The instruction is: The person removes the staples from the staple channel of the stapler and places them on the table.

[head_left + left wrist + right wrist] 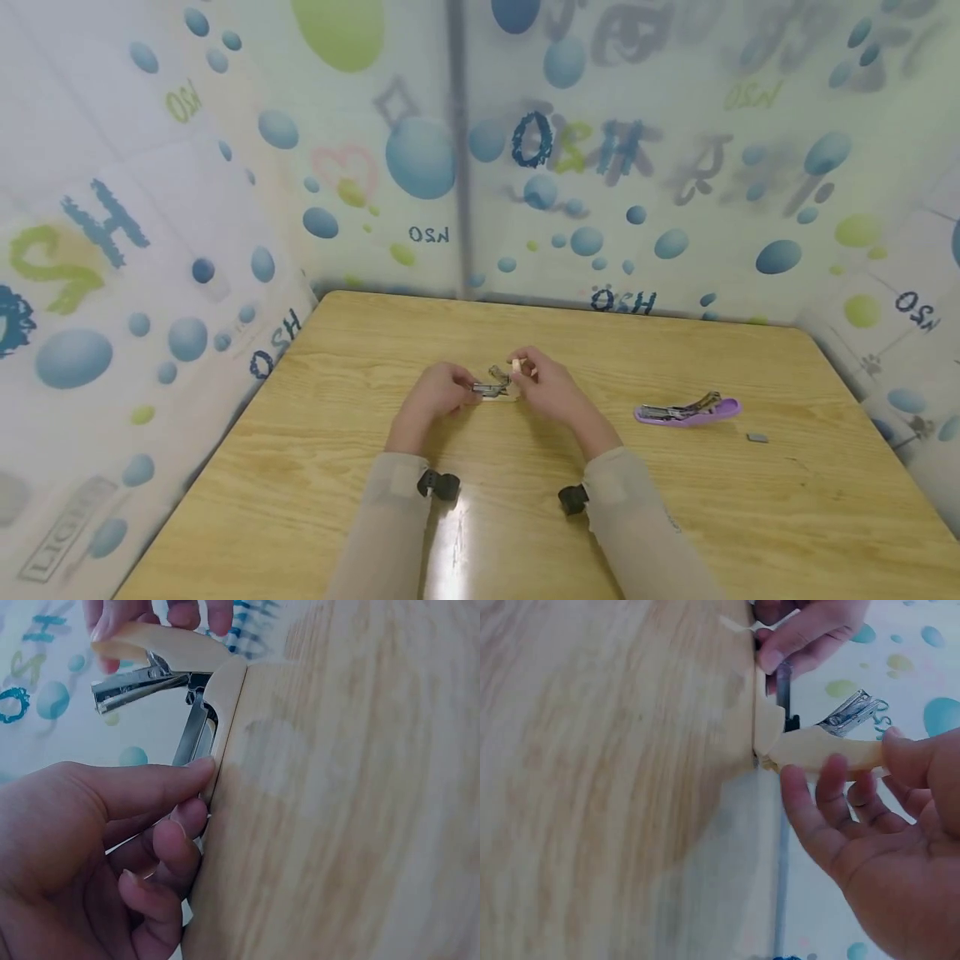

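A cream stapler (225, 686) stands opened wide on the table, its top cover swung up from the base. The left hand (442, 390) pinches the base near its front end between thumb and fingers. On the other side, the right hand (551, 387) holds the raised cover (810, 748), thumb at its free end and fingertips along its outer face. A shiny metal part (139, 688) sticks out from under the cover. The dark metal staple channel (193, 733) lies along the base, partly hidden by the left thumb in the left wrist view.
A second stapler, purple (727, 408), lies opened on the wooden table (337, 500) to the right of the hands. Next to it is a small grey strip (757, 437) that looks like staples. Printed curtains (480, 250) surround the table's back and sides.
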A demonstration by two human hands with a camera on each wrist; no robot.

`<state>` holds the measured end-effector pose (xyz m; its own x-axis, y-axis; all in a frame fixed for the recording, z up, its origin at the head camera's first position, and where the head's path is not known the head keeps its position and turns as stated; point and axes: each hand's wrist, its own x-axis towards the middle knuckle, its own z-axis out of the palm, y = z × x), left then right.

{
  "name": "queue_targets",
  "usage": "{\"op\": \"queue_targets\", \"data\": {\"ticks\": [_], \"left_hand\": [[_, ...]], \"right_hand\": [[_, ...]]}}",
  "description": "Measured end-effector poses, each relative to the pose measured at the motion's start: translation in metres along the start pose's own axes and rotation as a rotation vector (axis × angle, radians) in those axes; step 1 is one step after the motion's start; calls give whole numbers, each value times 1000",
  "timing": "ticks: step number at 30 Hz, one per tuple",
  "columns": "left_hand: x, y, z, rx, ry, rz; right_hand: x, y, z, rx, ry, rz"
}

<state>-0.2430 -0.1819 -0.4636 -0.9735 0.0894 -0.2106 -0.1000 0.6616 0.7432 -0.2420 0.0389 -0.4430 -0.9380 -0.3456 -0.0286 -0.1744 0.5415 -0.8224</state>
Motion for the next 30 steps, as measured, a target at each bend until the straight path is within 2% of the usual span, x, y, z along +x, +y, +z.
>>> {"op": "queue_targets", "data": {"ticks": [5,14,18,24,30], "left_hand": [[-1,-3,3,-4,13,-18],[0,-3,5,-21,10,-19],[2,-2,3,-12,7,-16],[2,-3,0,-26,1,-12],[1,-2,-1,-25,-8,-8]], "right_hand": [[-12,4,-5,-2,19,51],[-28,17,-10,21,111,193],[-32,13,-17,-32,109,187],[-38,-8,-29,-59,145,169],[-37,-25,-29,-47,100,142]]}}
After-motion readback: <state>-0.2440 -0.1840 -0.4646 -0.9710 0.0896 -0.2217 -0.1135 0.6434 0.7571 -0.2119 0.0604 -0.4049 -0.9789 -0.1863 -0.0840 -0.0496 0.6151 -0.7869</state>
